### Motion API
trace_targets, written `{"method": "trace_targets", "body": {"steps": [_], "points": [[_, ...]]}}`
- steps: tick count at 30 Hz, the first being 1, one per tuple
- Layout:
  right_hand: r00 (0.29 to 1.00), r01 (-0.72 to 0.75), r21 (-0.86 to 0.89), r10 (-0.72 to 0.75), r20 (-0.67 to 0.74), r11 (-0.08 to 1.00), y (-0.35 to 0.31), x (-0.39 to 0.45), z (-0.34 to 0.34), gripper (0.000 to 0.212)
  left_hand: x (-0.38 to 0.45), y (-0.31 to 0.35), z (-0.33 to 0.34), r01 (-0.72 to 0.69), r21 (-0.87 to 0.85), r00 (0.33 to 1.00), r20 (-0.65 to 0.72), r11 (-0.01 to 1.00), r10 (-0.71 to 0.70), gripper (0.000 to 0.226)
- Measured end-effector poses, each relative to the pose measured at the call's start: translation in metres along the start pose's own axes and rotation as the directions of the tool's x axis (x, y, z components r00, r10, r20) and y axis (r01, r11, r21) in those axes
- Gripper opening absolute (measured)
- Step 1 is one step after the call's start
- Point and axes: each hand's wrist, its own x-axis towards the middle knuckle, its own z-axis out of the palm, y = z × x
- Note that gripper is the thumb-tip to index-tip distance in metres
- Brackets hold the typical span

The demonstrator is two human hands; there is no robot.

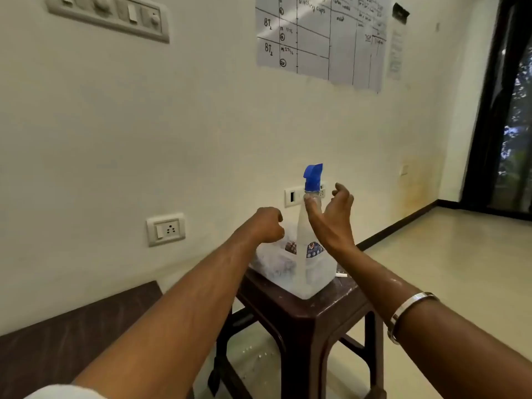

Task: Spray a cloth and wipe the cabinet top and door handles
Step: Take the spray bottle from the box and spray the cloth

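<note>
Head view: a clear spray bottle [312, 226] with a blue trigger top stands upright at the centre, inside a translucent plastic tub [313, 279] that sits on a dark brown plastic stool [311, 312].

Your right hand [334, 214] is raised just at 3 o'clock of the bottle's neck, palm turned toward it. The fingers are spread and loosely curved, not closed. The thumb tip lies at the neck below the blue top, though you cannot tell whether it truly touches.

Your left hand [266, 224] hovers at 9 o'clock of the bottle, over the tub's left rim, fingers curled into a fist. It seems to hold nothing, but the palm side is turned away.

The tub's contents are blurred behind its cloudy wall, with pale crumpled material and a patch of checked fabric; whether that is the cloth cannot be told. The bottle's label is too small to read.

A dark brown surface [72, 335] lies at 8 o'clock, cut off by the frame edge. A silver bangle [408, 312] circles your right forearm.
</note>
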Motion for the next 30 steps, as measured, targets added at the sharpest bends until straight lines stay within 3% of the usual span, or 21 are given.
{"method": "trace_targets", "body": {"steps": [4, 10, 12, 15, 20, 30], "points": [[0.986, -0.116, 0.088, 0.105, 0.129, 0.989, 0.003, 0.011, 0.014, 0.087, 0.025, 0.007, 0.013, 0.048, 0.057, 0.996, 0.078, 0.997, -0.052, 0.044], [0.987, -0.107, 0.195, 0.08, 0.142, 0.975, 0.007, 0.03, 0.021, 0.064, 0.055, 0.009, 0.041, -0.007, 0.21, 0.936, 0.345, 0.978, -0.067, 0.072], [0.987, -0.093, 0.2, 0.063, 0.147, 0.975, 0.01, 0.032, 0.023, 0.061, 0.065, 0.007, 0.05, -0.043, 0.224, 0.92, 0.389, 0.974, -0.049, 0.067], [0.988, -0.08, 0.216, 0.049, 0.146, 0.973, 0.014, 0.034, 0.026, 0.062, 0.057, 0.012, 0.054, -0.059, 0.207, 0.93, 0.368, 0.977, -0.022, 0.048], [0.989, -0.065, 0.223, 0.033, 0.146, 0.973, 0.015, 0.035, 0.027, 0.067, 0.053, 0.017, 0.059, -0.046, 0.288, 0.924, 0.376, 0.957, -0.068, 0.05], [0.987, -0.079, 0.273, 0.038, 0.154, 0.959, 0.014, 0.039, 0.024, 0.052, 0.077, 0.012, 0.067, -0.024, 0.369, 0.866, 0.472, 0.929, -0.165, 0.05]]}}
